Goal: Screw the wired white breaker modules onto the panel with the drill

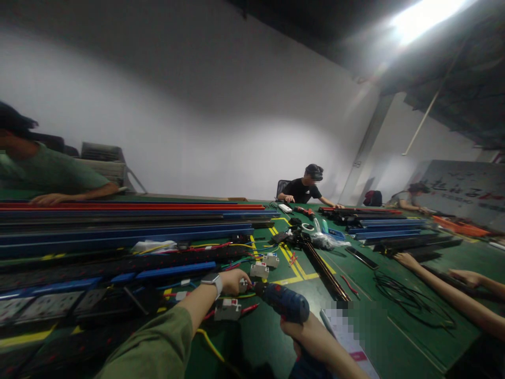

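My right hand is wrapped round the grip of a blue cordless drill, whose nose points left. The drill's tip reaches a small white circuit breaker that my left hand pinches; a watch is on that wrist. Whether the tip touches a screw is too small to tell. Just beyond lie two more white breakers, one of them a white breaker with wires. Closer to me, another breaker has red leads on both sides.
Long blue, red and black strips cover the left side. Copper-coloured rods, a phone and a coiled black cable lie to the right. Co-workers sit across the table; another person's hands reach in from the right.
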Demonstrator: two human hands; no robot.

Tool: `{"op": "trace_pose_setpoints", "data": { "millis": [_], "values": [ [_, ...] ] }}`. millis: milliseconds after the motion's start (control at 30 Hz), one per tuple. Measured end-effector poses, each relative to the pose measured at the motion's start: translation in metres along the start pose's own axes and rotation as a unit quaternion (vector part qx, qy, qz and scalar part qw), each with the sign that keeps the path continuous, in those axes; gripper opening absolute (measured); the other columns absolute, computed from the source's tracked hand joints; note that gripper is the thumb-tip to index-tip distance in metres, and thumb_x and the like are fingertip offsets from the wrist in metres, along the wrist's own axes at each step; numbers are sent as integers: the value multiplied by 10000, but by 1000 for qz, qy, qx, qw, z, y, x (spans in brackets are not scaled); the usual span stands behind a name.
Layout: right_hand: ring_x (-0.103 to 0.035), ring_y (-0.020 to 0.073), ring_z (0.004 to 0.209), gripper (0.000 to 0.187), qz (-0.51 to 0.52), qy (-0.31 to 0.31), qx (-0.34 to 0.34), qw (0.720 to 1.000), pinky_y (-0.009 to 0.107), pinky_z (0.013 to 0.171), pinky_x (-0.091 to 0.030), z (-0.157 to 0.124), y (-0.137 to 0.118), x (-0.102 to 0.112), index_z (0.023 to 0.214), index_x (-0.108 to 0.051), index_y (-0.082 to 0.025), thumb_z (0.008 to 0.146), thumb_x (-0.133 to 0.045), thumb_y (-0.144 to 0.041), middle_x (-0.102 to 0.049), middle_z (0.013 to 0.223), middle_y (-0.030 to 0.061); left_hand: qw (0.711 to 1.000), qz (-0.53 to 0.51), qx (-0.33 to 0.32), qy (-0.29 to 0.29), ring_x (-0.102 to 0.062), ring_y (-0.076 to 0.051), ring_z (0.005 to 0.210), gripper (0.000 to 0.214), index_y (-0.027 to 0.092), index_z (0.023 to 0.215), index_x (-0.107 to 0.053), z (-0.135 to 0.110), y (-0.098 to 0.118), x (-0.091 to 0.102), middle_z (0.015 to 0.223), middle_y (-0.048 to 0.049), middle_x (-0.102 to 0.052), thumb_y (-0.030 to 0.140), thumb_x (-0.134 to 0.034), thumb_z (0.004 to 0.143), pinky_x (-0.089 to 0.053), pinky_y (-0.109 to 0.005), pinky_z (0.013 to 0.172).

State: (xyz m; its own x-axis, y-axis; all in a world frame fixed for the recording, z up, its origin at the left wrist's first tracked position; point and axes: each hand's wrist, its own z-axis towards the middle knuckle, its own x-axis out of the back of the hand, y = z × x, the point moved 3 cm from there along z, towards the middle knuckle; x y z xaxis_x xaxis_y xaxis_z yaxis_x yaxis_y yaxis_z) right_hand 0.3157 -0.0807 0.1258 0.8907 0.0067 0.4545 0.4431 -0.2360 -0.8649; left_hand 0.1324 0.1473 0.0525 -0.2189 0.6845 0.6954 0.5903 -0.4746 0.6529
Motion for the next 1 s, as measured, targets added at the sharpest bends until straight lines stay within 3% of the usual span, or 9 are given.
{"op": "trace_pose_setpoints", "data": {
  "millis": [200,1000],
  "values": [
    [-484,109,416,95,-13,-14,-19,1000,201,397,-374,0,1,0,799,-530,-200,718,-557,-242,-471,476,-80,1000,-19,-19,8,-669,-180,919,666,203,1140,-726,3,-3,-2,1042,-13,-739,-7,-582,524,-495,-179,675],
    [-503,99,412,135,-4,-16,2,1000,190,391,-361,3,7,-1,865,-526,-186,750,-563,-245,-494,545,-77,1000,14,-6,8,-666,-168,856,682,215,1165,-732,1,-1,1,1014,-6,-741,12,-598,528,-479,-167,618]
  ]
}}
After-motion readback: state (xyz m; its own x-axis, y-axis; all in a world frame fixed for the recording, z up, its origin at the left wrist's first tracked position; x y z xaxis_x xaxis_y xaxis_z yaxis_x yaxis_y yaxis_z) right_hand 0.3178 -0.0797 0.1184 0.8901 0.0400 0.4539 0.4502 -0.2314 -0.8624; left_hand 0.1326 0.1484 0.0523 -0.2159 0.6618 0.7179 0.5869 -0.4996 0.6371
